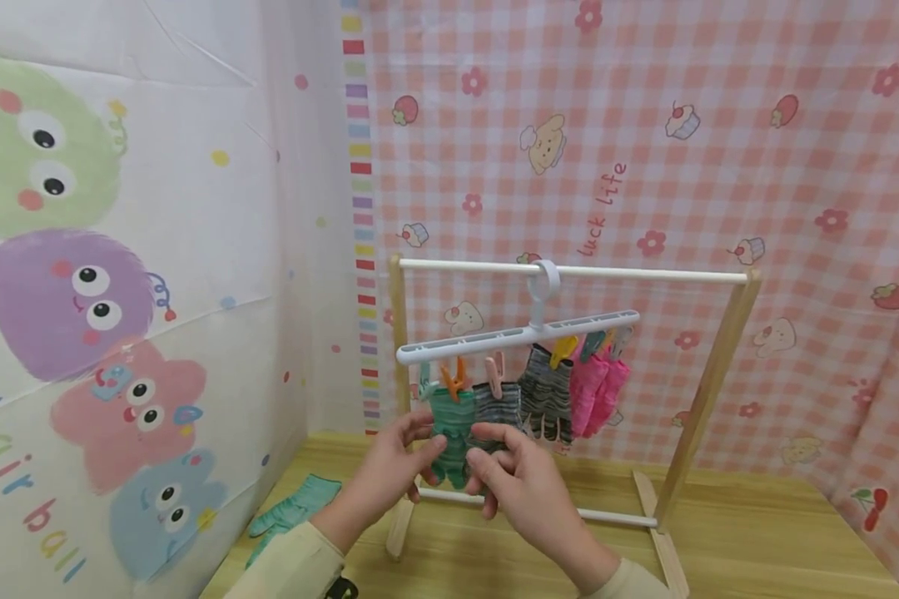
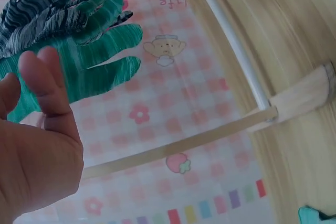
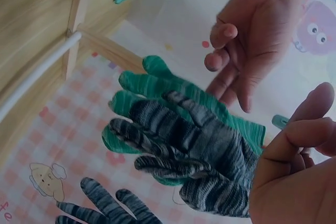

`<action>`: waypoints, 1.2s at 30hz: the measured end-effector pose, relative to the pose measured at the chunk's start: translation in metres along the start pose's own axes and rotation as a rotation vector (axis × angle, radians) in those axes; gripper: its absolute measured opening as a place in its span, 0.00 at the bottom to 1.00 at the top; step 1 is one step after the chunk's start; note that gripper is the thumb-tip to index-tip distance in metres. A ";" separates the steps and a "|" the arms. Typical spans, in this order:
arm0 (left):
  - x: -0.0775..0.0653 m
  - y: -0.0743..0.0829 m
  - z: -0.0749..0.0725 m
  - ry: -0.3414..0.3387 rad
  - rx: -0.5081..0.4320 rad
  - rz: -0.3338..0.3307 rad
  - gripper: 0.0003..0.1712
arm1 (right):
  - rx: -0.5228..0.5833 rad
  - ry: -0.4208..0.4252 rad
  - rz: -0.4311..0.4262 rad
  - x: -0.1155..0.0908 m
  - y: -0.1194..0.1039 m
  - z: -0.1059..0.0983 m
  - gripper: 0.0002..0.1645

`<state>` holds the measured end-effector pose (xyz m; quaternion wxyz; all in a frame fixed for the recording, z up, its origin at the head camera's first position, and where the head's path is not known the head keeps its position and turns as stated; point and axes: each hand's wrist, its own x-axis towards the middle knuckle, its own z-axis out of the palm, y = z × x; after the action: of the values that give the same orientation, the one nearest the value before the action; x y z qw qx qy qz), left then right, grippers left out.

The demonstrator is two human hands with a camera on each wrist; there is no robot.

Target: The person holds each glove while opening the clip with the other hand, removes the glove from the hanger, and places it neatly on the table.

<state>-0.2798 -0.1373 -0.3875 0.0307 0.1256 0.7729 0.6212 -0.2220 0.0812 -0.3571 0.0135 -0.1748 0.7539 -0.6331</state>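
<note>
A green knitted glove [image 1: 454, 416] hangs from an orange clothespin [image 1: 457, 379] near the left end of a white clip hanger [image 1: 479, 340]. Beside it a black-and-grey glove [image 3: 210, 140] hangs from a pink clothespin [image 1: 496, 376]. My left hand [image 1: 397, 456] is at the green glove's left edge, thumb and fingers apart. At the lower part of both gloves is my right hand [image 1: 524, 487], its fingers loosely bent and its thumb free, with nothing pinched. A teal clothespin [image 1: 424, 380] hangs left of the orange one.
Another black-and-grey glove [image 1: 547, 391] and pink gloves [image 1: 599, 391] hang farther right on the hanger. A wooden rack with a white top bar [image 1: 644, 273] carries it. More green gloves [image 1: 300, 503] lie on the wooden table [image 1: 779, 541], at left by the printed curtain.
</note>
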 end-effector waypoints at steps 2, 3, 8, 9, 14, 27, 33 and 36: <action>0.002 -0.001 0.000 0.019 -0.013 -0.022 0.34 | -0.016 0.017 -0.011 0.001 -0.003 -0.001 0.27; 0.002 -0.001 0.000 0.034 -0.016 -0.029 0.32 | -0.018 0.022 -0.018 0.002 -0.004 -0.001 0.27; -0.002 0.001 -0.004 0.115 -0.006 -0.025 0.22 | -0.049 0.049 -0.050 0.005 -0.014 -0.001 0.27; -0.004 0.001 -0.005 0.130 -0.002 -0.019 0.21 | -0.055 0.052 -0.057 0.005 -0.015 -0.001 0.27; -0.012 0.007 -0.013 0.187 0.032 -0.007 0.13 | -0.097 0.082 -0.082 0.007 -0.022 0.003 0.26; -0.022 0.015 -0.017 0.225 0.172 0.111 0.05 | -0.231 0.264 -0.200 0.021 -0.043 0.022 0.28; -0.027 0.017 -0.014 0.214 0.221 0.129 0.05 | -0.305 0.329 -0.201 0.029 -0.045 0.026 0.31; -0.028 0.019 -0.012 0.208 0.241 0.125 0.04 | -0.325 0.350 -0.191 0.032 -0.047 0.026 0.32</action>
<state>-0.2521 -0.1521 -0.3697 -0.1035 0.1112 0.8314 0.5345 -0.2346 0.0409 -0.3111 -0.2053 -0.1326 0.8168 -0.5227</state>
